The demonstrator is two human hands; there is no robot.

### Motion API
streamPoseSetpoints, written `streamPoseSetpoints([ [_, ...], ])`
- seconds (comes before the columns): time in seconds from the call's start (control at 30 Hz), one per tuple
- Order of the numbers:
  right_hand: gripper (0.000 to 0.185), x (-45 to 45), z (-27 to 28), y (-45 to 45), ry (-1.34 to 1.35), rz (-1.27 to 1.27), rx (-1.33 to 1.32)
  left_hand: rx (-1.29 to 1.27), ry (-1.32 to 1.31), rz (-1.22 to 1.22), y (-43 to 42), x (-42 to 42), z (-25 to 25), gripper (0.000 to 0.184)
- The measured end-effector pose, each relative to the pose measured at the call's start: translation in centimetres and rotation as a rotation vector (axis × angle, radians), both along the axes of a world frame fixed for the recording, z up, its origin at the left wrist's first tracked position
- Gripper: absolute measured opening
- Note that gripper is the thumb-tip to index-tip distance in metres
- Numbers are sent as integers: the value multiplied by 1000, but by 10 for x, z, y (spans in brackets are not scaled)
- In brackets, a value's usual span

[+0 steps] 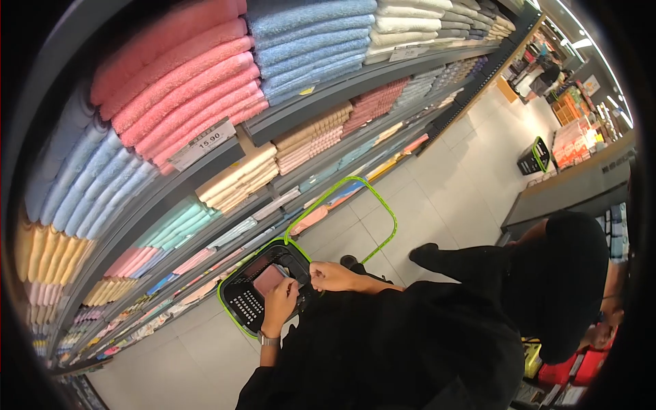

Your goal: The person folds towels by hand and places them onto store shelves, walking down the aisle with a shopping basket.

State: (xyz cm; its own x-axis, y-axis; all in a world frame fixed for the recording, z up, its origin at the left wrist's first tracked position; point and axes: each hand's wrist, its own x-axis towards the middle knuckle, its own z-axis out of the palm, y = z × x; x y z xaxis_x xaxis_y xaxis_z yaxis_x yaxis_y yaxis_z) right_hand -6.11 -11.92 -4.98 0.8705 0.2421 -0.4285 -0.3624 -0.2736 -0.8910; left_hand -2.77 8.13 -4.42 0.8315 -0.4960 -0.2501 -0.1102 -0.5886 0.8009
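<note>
A black plastic shopping basket (239, 287) with a lime-green rim rests on the floor against the shelves. Its green handle (395, 222) is swung over to one side. Inside the basket shows a flat, rectangular pink item (268, 279); its exact kind is unclear. My left hand (280, 304), with a watch (268, 339) on the wrist, has its fingers curled at the edge of this pink item. Close beside it, over the basket's edge, my right hand (331, 277) is closed with fingers pinched together. Whatever it may hold is too small to make out.
Shelves hold stacked towels: pink (184, 75), blue (314, 41), white (406, 24) and others. A price tag (203, 143) reads 15.90. Another black basket (534, 157) stands farther along the tiled floor (444, 205). People (544, 78) are in the far aisle. Dark clothing fills the lower right.
</note>
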Motion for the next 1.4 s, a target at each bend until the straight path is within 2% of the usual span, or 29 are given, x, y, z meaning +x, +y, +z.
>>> streamPoseSetpoints([
  [0.17,6,8,11,-31,80,-68,476,-120,40,132,-31,-13,10,16],
  [0.3,5,18,50,-68,103,-156,919,-144,48,161,-60,-18,26,16],
  [0.4,5,22,74,-87,77,-94,1139,-213,60,212,-79,-20,36,16],
  [0.47,5,23,82,-95,71,-60,1196,-243,113,258,-91,-21,56,17],
  [0.5,5,23,85,-98,65,-46,1225,-352,180,297,-96,-23,61,21],
  [0.6,10,25,96,-107,104,-7,1287,-1001,467,329,-101,-22,88,29],
  [0.63,12,26,100,-109,110,-17,1300,-1221,577,374,-104,-22,102,42],
  [0.73,17,26,110,-109,124,-28,1294,-1744,756,242,-106,-14,124,48],
  [0.8,20,26,116,-108,100,-24,1222,-1749,716,159,-112,-9,137,50],
  [0.87,21,27,122,-103,126,12,1305,-1774,759,101,-118,-8,144,51],
  [1.1,22,27,138,-86,265,112,1536,-1821,764,188,-107,-9,145,48],
  [1.2,22,27,137,-76,322,103,1561,-1896,824,216,-99,-8,148,48],
  [1.4,19,27,138,-60,396,76,1603,-1897,765,227,-85,-9,146,46],
])
